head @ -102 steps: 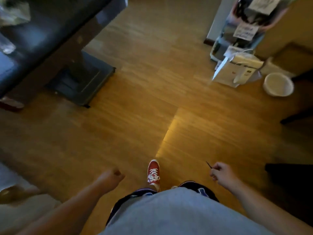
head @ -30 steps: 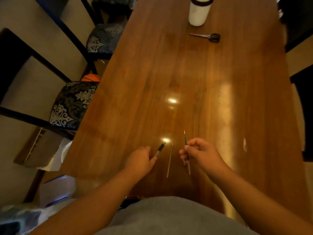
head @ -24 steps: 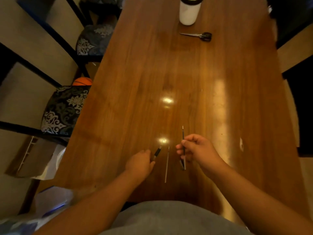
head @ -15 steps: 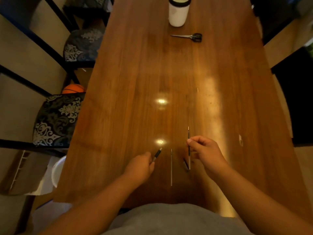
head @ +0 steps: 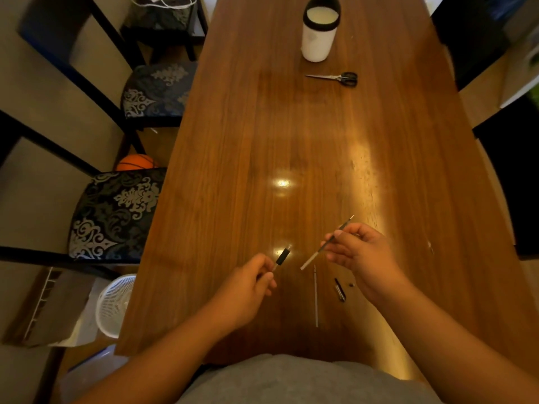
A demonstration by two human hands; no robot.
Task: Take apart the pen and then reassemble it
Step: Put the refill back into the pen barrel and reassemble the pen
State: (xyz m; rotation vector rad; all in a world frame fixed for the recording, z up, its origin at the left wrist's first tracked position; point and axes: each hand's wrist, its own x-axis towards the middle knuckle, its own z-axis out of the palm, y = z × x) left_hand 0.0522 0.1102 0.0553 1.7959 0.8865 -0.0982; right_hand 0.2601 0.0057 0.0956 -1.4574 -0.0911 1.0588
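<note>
The pen lies in parts near the front of the wooden table (head: 291, 126). My left hand (head: 248, 290) grips the pen barrel (head: 282, 257), whose black grip end points up and away. My right hand (head: 360, 255) pinches a thin dark ink refill (head: 326, 243), held slantwise above the table with its tip to the upper right. Between my hands a second thin rod (head: 316, 295) lies flat on the wood. A small black clip piece (head: 340, 289) and a tiny dark part (head: 352, 285) rest just right of it.
A white cylindrical cup (head: 319, 33) with a black rim and black-handled scissors (head: 335, 78) sit at the far end of the table. Patterned chairs (head: 116, 211) stand along the left side, with an orange ball (head: 137, 162) and a white basket (head: 115, 304) on the floor.
My right hand has lifted the refill off the table and tilted it to the right, uncovering the small parts below. My left hand has raised the barrel slightly.
</note>
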